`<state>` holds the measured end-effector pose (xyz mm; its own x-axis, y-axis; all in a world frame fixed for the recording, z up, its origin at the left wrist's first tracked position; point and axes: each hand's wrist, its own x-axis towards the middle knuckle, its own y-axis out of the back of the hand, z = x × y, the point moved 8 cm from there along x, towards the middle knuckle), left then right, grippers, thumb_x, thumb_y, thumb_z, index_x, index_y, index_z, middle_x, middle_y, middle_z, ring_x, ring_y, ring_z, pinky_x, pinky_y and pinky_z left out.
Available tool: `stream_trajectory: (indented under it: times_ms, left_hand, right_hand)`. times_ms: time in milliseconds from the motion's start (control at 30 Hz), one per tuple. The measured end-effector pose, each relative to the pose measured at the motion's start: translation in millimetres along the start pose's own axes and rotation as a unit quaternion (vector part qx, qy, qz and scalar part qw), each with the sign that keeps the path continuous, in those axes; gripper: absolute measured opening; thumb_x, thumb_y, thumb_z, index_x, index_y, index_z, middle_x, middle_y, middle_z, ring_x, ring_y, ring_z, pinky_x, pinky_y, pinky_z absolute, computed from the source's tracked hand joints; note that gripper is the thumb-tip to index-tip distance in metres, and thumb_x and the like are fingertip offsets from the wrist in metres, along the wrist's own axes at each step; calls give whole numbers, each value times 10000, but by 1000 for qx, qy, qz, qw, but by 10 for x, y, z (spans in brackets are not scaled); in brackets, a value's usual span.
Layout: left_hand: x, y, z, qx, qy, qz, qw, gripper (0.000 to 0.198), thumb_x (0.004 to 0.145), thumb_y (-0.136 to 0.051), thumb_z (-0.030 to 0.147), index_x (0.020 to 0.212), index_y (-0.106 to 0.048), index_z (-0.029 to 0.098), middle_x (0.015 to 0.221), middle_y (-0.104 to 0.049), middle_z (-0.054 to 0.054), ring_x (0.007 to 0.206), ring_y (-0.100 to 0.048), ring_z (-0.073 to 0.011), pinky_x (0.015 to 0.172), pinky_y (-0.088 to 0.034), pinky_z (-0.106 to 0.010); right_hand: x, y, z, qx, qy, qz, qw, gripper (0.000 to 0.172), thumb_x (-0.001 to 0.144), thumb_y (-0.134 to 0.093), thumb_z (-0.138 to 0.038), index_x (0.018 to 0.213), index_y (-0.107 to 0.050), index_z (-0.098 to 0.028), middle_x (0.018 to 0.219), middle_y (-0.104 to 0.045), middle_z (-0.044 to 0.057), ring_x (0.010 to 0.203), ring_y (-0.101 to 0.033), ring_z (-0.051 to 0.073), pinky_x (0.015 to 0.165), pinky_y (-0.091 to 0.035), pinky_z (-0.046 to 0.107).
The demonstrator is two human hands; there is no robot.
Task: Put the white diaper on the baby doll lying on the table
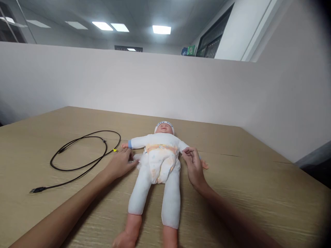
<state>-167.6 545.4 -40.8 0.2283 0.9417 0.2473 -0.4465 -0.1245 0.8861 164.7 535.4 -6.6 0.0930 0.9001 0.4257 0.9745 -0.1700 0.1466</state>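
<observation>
A baby doll (172, 203) in a white suit and white headband lies on its back, legs toward me. Around its hips, over the suit, is a white diaper (161, 163) with an orange waistband. My left hand (121, 163) is at the diaper's left side, its thumb and fingers closed on the thin white side flap. At the other side, my right hand (195, 167) has its fingertips pinched together beside the doll's arm, close to the waistband. Whatever lies between those fingertips is too small to make out.
A black cable (74, 169) with a USB plug (38, 189) lies coiled at the left of the wooden table (232, 193). A yellow tag (115, 150) is near my left hand. Behind the table stands a low white wall (124, 82).
</observation>
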Motion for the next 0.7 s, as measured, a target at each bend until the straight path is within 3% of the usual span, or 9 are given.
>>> stream_trajectory:
  times_ms: [100,200,300,400,533,600,700]
  left_hand:
    - [6,-24,-42,-28,12,-15,999,298,965,-556,521,849,-487,255,949,-695,-91,925,-628,-314,812,-414,-431]
    - [28,-33,-88,-112,44,-17,993,342,952,-589,562,846,-525,243,886,-675,-50,835,-610,-267,766,-400,-397]
    - [58,-39,-110,-275,77,6,958,386,912,-659,602,932,-539,236,850,-632,-2,793,-592,-221,744,-410,-352]
    - [91,-13,-86,-448,85,46,889,514,856,-760,657,1025,-530,229,763,-581,45,743,-579,-186,728,-416,-316]
    - [128,96,-33,-544,77,92,831,639,787,-870,703,1062,-558,217,683,-557,69,703,-568,-165,758,-445,-313]
    - [158,137,15,-565,76,97,816,663,784,-886,706,1099,-576,212,730,-611,47,753,-601,-170,797,-465,-318]
    - [238,171,167,-566,60,91,817,646,818,-868,694,1122,-589,197,777,-655,21,792,-623,-172,804,-462,-314]
  right_hand:
    - [-1,-149,-522,-104,128,-47,985,194,1042,-641,-437,1103,-636,-253,1094,-675,84,1035,-625,285,987,-488,438]
    - [23,-565,-955,-171,229,-191,939,168,1089,-617,-349,1219,-687,-267,1232,-719,77,1184,-640,300,1073,-482,458]
    - [80,-1036,-1061,-218,251,-372,867,238,1106,-622,-341,1315,-722,-286,1363,-717,53,1317,-615,305,1205,-413,491]
    - [179,-1345,-958,-274,260,-479,793,284,1113,-611,-412,1293,-771,-262,1344,-735,74,1304,-624,321,1220,-396,532]
    - [289,-1534,-818,-303,276,-508,758,281,1098,-646,-432,1211,-825,-248,1203,-769,77,1227,-652,315,1200,-402,538]
    - [292,-1573,-788,-309,278,-503,758,220,1086,-675,-395,1158,-837,-265,1144,-770,58,1200,-654,300,1207,-389,533]
    - [282,-1572,-786,-304,266,-482,777,145,1051,-727,-363,1072,-820,-254,1110,-752,53,1190,-647,298,1218,-379,530]
